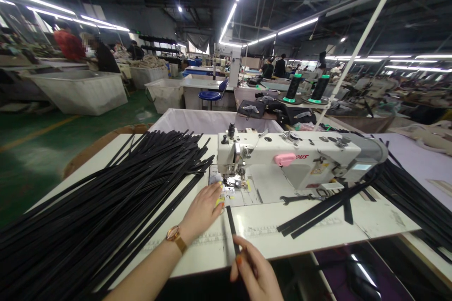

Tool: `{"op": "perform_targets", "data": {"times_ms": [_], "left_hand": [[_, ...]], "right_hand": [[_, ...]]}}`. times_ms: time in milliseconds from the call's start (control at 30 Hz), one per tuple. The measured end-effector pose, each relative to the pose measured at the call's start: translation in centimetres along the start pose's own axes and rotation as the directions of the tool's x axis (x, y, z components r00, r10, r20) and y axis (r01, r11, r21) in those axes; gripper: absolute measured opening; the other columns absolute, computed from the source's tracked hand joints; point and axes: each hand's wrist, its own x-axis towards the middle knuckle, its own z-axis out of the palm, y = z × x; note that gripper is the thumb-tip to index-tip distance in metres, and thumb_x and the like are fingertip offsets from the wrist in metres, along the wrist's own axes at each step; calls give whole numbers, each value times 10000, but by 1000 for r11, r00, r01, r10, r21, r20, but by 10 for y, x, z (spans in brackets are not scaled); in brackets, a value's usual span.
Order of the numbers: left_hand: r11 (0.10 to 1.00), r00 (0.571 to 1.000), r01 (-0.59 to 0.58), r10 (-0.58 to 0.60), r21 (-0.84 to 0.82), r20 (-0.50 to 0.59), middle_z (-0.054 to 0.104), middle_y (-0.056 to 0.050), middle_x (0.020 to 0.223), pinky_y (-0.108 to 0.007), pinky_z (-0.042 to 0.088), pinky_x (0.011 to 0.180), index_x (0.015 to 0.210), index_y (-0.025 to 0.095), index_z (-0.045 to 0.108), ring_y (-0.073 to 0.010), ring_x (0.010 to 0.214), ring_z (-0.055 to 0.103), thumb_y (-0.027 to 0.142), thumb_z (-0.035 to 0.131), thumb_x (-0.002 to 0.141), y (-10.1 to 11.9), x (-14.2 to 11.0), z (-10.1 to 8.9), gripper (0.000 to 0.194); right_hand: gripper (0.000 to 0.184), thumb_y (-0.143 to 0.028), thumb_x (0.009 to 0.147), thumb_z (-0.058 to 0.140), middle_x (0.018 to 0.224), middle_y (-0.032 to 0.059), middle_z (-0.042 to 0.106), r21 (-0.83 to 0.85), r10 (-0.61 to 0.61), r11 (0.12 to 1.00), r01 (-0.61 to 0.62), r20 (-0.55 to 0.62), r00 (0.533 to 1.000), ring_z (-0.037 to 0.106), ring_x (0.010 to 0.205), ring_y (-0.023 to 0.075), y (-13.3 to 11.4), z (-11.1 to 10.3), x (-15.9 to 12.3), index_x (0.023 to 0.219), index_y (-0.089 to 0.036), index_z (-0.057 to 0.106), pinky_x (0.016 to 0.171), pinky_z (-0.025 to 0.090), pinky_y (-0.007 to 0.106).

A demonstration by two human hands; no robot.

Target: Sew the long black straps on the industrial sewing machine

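My left hand, with a watch on its wrist, lies on the machine bed with its fingers stretched out beside the presser foot of a white sewing machine. The fingertips are close to the needle area; whether they touch anything small there I cannot make out. My right hand is closed at the table's front edge, pinching a narrow black strip. That strip runs from the fingers up toward the needle plate. A large pile of long black strips covers the table left of my left hand.
Wider black strips and a wrench lie right of the needle area. More strips are heaped at far right. Two black thread cones stand behind the machine. Large bins, a blue stool and other people are farther off.
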Motion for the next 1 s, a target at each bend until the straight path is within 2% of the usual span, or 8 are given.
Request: {"op": "perform_targets", "data": {"times_ms": [133, 200, 300, 433, 533, 633, 933, 1000], "left_hand": [[999, 999, 18, -19, -27, -42, 555, -119, 1366, -481, 415, 1095, 1322, 167, 506, -270, 1274, 501, 269, 446, 943, -1, 0, 0, 397], [999, 999, 9, -10, -32, -51, 577, -117, 1339, -475, 424, 1090, 1306, 163, 523, -265, 1253, 519, 250, 437, 943, -1, 0, -1, 384], [1000, 999, -20, 19, -24, -40, 592, -112, 1326, -479, 430, 1086, 1287, 162, 549, -263, 1247, 527, 225, 422, 943, -2, 1, -1, 372], [998, 998, -55, 55, -7, 3, 590, -88, 1339, -507, 425, 1083, 1284, 192, 565, -271, 1273, 508, 214, 413, 947, -1, 3, -2, 371], [999, 998, -41, 40, 4, 41, 563, -84, 1375, -522, 403, 1096, 1316, 188, 536, -275, 1308, 473, 222, 424, 949, 0, 4, -3, 385], [999, 997, -27, 25, 21, 77, 517, -82, 1423, -531, 371, 1117, 1348, 174, 499, -268, 1348, 424, 227, 432, 952, 1, 4, -4, 406], [999, 996, -20, 16, 43, 87, 528, -76, 1414, -530, 376, 1109, 1324, 188, 531, -267, 1344, 429, 237, 429, 958, 3, 3, -6, 382], [999, 996, -22, 17, 46, 90, 521, -75, 1421, -534, 371, 1111, 1325, 188, 532, -267, 1347, 425, 241, 418, 963, 4, 3, -6, 383]], "right_hand": [[446, -392, 913, 468, 740, 12, 630, 63, -44, 997, 50, -93, 995, 562, 723, 173, -18, -3, 56, 1287, -154, 526, 752, 454, 319], [439, -350, 892, 484, 729, 0, 630, 125, 18, 992, -7, -84, 996, 500, 600, 136, -22, -3, 76, 1279, -146, 520, 621, 426, 278], [412, -323, 867, 487, 713, -25, 615, 233, 143, 964, -130, -42, 989, 342, 440, 77, -21, -1, 93, 1240, -152, 521, 438, 276, 232], [199, -290, 852, 468, 649, -46, 562, 264, 177, 950, -168, -11, 984, 287, 384, 45, -20, 1, 104, 934, -154, 588, 392, 189, 226], [154, -243, 844, 449, 520, -78, 458, 223, 142, 965, -139, 0, 990, 272, 359, 46, -24, 2, 112, 742, -174, 542, 391, 167, 228], [148, -193, 831, 430, 479, -90, 421, 208, 103, 973, -99, -9, 995, 283, 368, 53, -26, 4, 119, 716, -183, 523, 408, 187, 225], [145, -218, 838, 424, 454, -104, 370, 173, 179, 970, -173, -23, 984, 272, 326, 54, -16, 3, 112, 752, -192, 538, 378, 194, 230], [128, -225, 835, 428, 477, -95, 408, 183, 183, 967, -176, -24, 983, 285, 331, 56, -15, 3, 113, 789, -191, 542, 363, 198, 226]]}}
